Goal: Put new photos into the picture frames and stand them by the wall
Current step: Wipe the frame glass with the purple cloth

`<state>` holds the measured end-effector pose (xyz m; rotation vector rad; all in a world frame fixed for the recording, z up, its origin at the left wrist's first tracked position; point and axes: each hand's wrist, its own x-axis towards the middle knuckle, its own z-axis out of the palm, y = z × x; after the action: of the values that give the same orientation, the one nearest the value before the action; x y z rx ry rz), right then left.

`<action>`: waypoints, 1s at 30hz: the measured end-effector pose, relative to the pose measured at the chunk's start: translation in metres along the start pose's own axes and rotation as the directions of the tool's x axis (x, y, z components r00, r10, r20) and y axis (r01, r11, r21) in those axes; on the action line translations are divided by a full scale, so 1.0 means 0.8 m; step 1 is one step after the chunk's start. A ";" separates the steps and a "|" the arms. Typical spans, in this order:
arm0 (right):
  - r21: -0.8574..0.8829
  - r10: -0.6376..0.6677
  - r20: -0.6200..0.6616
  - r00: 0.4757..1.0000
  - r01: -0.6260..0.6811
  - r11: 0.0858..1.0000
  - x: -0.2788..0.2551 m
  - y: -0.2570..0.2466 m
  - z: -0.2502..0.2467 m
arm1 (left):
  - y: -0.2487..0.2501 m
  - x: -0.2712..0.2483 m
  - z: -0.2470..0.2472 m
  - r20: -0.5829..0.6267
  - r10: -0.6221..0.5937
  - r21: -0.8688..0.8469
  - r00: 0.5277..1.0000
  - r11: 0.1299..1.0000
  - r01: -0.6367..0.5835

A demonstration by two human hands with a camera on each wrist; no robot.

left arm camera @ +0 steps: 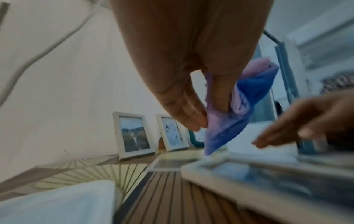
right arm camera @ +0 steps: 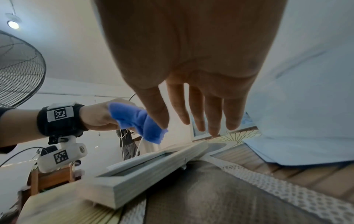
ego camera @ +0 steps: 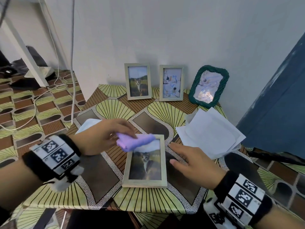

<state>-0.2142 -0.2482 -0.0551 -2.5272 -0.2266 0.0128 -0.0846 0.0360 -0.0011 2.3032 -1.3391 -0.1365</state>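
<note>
A pale wooden picture frame (ego camera: 145,162) with a cat photo lies flat on the patterned table (ego camera: 102,190). My left hand (ego camera: 105,136) pinches a folded purple cloth (ego camera: 135,141) over the frame's top edge; the same cloth (left arm camera: 226,121) hangs from my fingers in the left wrist view. Just right of the frame hovers my right hand (ego camera: 186,159), fingers straight and holding nothing. By the wall stand a wooden frame with a cat photo (ego camera: 138,81), a second wooden frame with an abstract picture (ego camera: 171,83) and a green braided frame (ego camera: 208,86).
Loose white paper sheets (ego camera: 209,133) lie at the table's right, against a blue door (ego camera: 277,103). A white folded item (ego camera: 87,125) lies behind my left hand. Cables (ego camera: 34,103) trail over the floor to the left.
</note>
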 end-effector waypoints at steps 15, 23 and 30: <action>-0.283 0.050 0.471 0.881 0.097 0.954 0.032 0.003 0.027 | 0.005 -0.044 0.063 0.582 -0.095 0.414 0.808 0.890 -0.193; -0.316 0.038 0.495 0.868 0.139 0.939 0.034 0.008 0.023 | 0.010 -0.054 0.062 0.576 0.161 0.140 0.801 0.946 -0.291; -0.345 0.026 0.482 0.876 0.163 0.924 0.034 0.008 0.024 | 0.015 -0.028 0.071 0.635 0.138 0.100 0.760 0.961 -0.257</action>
<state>-0.1875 -0.2378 -0.0730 -2.8580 -0.5665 0.6336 -0.1231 0.0304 -0.0491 2.3341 -1.9836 -0.8047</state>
